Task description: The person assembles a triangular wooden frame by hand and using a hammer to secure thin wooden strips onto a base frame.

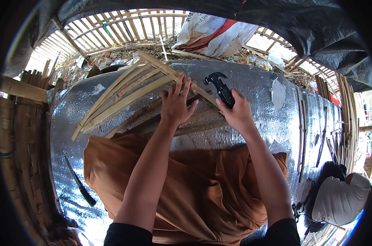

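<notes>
My right hand is closed around the dark handle of a small black claw hammer, its head pointing up and away from me. My left hand lies with fingers spread on a bamboo frame, the fingertips on a diagonal strip where several slats meet. From there, long split bamboo slats fan out toward the left. More slats pass under my left hand and wrist, partly hidden. The hammer head is beside the diagonal strip, to the right of my left hand. No nail can be made out.
A silvery foil sheet covers the surface around me. Brown cloth drapes over my lap. A knife with a black handle lies at left. Thin dark sticks and a pale grey bundle are at right; bamboo fencing stands behind.
</notes>
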### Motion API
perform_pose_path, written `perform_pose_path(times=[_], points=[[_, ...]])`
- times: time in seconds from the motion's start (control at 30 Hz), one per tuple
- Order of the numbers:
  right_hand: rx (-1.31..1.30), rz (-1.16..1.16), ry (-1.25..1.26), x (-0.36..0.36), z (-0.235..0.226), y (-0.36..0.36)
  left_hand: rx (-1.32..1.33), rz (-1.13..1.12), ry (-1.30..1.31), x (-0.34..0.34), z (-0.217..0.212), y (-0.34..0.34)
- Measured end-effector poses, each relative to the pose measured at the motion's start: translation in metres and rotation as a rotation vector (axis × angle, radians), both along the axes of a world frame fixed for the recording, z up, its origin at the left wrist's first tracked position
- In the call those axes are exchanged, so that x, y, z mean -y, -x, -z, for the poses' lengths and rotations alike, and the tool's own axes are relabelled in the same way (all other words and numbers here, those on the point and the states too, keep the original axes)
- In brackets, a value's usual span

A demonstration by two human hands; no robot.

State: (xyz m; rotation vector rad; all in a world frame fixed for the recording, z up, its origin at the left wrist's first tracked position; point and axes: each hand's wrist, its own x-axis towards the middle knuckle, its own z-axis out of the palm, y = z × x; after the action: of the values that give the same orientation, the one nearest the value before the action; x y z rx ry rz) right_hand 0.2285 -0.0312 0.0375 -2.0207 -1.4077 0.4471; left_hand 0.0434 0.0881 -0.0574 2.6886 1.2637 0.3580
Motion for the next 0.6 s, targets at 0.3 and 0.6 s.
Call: perform_pose_path(times=[0.3,0.6], points=[[0.079,0.072,0.062,0.012,0.032,0.018,0.060,0.006,-0.038,0.001,0.003,0.006],[0.152,0.073,0.137,0.024,0.038,0.020,0.098,0.005,-0.059,-0.001,0.003,0.002]])
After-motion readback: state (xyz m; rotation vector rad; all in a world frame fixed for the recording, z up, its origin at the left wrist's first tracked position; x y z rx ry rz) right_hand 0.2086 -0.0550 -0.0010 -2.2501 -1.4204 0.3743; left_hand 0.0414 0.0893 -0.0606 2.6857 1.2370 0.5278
